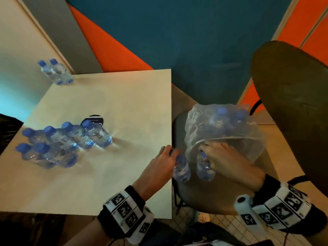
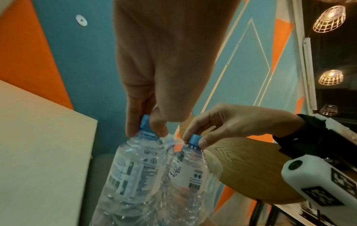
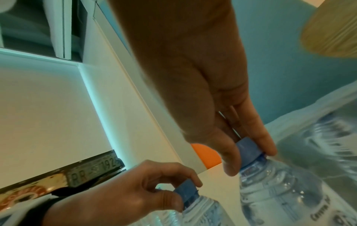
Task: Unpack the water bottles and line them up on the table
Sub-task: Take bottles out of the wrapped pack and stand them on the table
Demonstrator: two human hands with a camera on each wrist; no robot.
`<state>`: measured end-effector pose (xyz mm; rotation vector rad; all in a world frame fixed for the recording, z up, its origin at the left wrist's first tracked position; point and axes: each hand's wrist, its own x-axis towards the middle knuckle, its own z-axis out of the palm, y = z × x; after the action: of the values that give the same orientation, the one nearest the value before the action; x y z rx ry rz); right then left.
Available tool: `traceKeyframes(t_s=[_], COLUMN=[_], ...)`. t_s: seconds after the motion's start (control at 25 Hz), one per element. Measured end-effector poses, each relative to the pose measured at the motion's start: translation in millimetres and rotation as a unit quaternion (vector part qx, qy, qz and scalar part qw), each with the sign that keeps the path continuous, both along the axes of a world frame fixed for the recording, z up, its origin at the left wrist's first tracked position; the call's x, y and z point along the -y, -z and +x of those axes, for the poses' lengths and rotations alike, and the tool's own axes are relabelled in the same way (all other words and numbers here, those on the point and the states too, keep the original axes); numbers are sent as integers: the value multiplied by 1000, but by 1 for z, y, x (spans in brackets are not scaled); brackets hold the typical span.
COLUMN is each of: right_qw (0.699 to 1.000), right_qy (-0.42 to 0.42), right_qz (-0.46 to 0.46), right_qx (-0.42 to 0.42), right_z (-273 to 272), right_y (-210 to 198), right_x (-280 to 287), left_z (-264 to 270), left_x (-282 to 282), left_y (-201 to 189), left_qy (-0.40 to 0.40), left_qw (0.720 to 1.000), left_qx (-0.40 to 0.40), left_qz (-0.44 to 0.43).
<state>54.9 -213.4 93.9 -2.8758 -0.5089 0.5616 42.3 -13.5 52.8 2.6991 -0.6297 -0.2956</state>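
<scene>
My left hand (image 1: 166,157) pinches the blue cap of a clear water bottle (image 1: 181,170) just past the table's right edge. My right hand (image 1: 215,155) pinches the cap of a second bottle (image 1: 205,168) beside it, over the chair seat. In the left wrist view the left-hand bottle (image 2: 133,171) and the right-hand bottle (image 2: 187,172) hang side by side. In the right wrist view my fingertips (image 3: 230,166) hold the cap (image 3: 248,150). A torn plastic pack (image 1: 221,128) with several bottles sits on the chair. Several bottles (image 1: 58,142) stand on the cream table (image 1: 115,96).
Two more bottles (image 1: 55,71) stand at the table's far left corner. A dark round sticker (image 1: 94,119) lies behind the near group. A chair seat (image 1: 223,197) carries the pack, and a round wooden chair back (image 1: 291,103) rises at right.
</scene>
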Motion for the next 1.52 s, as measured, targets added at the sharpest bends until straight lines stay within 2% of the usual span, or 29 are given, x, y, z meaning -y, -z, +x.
traceKeyframes(t_s=[0.2,0.44,0.6,0.92,1.52], right_qw=[993,978,966,958,955], right_qy=[-104,-183,-229,-275,-280], right_qz=[33,83,96,61,25], right_qx=[36,63,66,60,94], right_z=[21,50,69,90,81], right_y=[3,6,1,8,20], right_x=[-87,-200,-267,-346,-356], left_z=[-7,7,25,52,48], left_x=[-100,-222,-275,-316,-309], left_y=[-3,4,7,16,28], left_qy=[-77,-179,-218,-241,-241], left_qw=[996,980,969,964,958], left_qx=[44,67,65,71,105], left_qz=[15,64,91,89,114])
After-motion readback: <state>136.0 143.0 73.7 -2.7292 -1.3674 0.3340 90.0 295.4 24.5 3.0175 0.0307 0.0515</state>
